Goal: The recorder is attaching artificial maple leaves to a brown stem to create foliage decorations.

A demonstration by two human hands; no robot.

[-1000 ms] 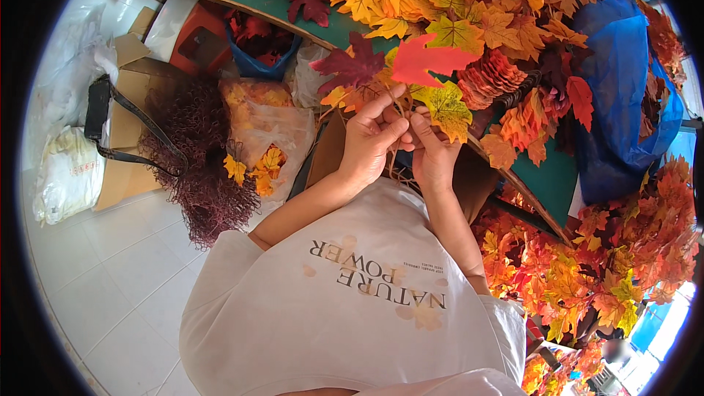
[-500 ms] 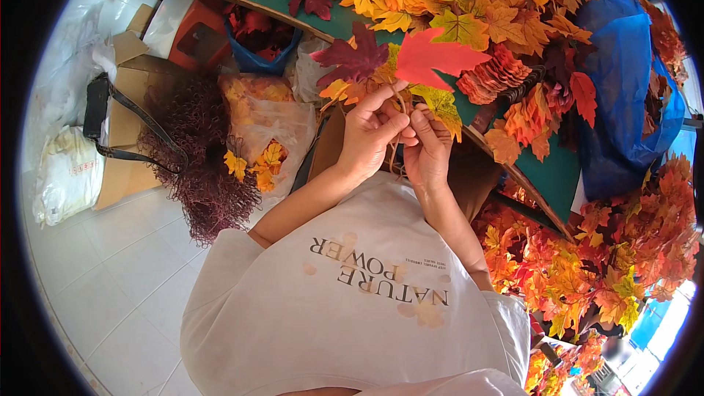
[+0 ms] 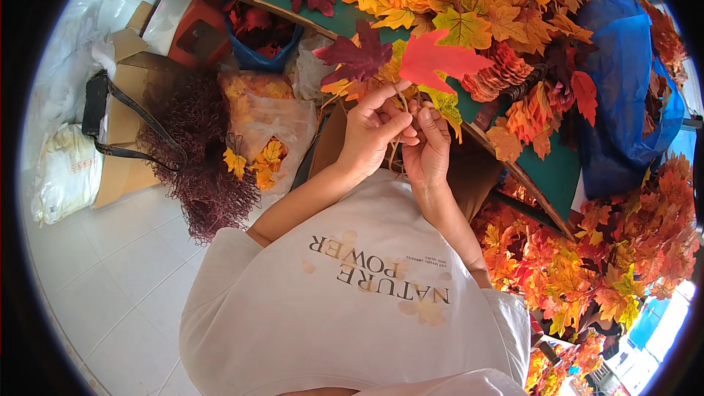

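Observation:
Between my two hands is a spray of artificial maple leaves on thin brown stems. It carries a red leaf (image 3: 438,56), a dark purple leaf (image 3: 357,56) and a yellow-green leaf (image 3: 444,105), with orange ones partly hidden behind. My left hand (image 3: 372,130) pinches the stems between thumb and fingers, just below the red leaf. Close beside it, my right hand (image 3: 427,148) has its thumb and fingertips pressed together at the same stems. What exactly its fingertips hold is partly covered. Loose stem ends hang below the hands.
A green-topped table (image 3: 546,176) with a wooden edge bears piled yellow and orange leaves (image 3: 506,7) and a stack of red leaves (image 3: 499,73). A blue bag (image 3: 612,95) is at the right. Dark curly stems (image 3: 194,154) and a clear bag of leaves (image 3: 268,125) lie left.
The spray's red leaf has shifted slightly right and down. My right fingers have changed position a little at the stems; my left hand keeps its pinch.

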